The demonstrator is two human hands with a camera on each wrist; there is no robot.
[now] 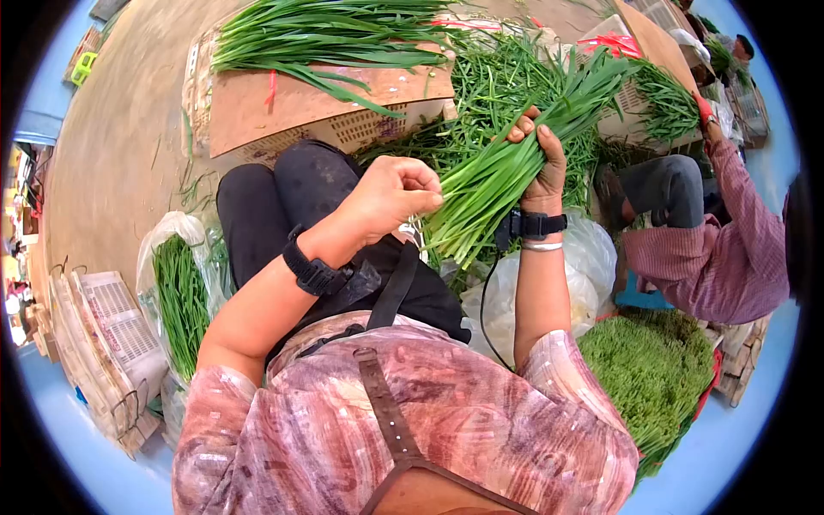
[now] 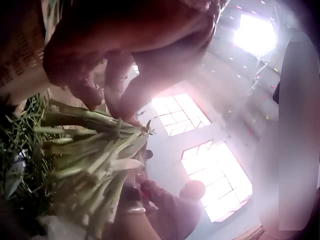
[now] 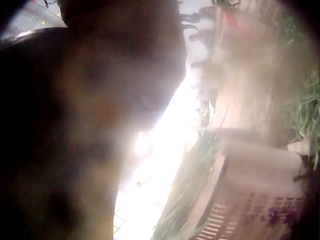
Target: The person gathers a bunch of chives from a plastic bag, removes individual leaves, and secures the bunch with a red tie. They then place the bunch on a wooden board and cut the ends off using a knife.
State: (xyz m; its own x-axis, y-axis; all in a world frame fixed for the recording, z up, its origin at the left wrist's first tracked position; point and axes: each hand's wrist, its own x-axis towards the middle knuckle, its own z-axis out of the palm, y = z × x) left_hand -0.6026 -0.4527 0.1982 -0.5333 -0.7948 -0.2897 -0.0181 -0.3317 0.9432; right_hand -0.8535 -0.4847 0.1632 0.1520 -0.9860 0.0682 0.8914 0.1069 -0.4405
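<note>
A bunch of long green leaves with pale stalk ends (image 1: 493, 176) is gripped by my right hand (image 1: 547, 167), the thumb and fingers curled around its middle. My left hand (image 1: 386, 196) is at the lower left side of the bunch, with thumb and forefinger together at a stalk. In the left wrist view, the fingertips of my left hand (image 2: 125, 65) pinch at the upper edge of the stalk ends (image 2: 95, 165). Dark, blurred shapes fill much of the right wrist view, and the bunch cannot be made out there.
More long leaves (image 1: 326, 39) lie on a board (image 1: 318, 107) over a crate (image 3: 250, 200). Loose greens (image 1: 506, 77) are piled beyond the bunch. Bagged greens (image 1: 180, 300) stand at left, a green heap (image 1: 648, 369) at lower right. Another person (image 1: 704, 249) sits at right.
</note>
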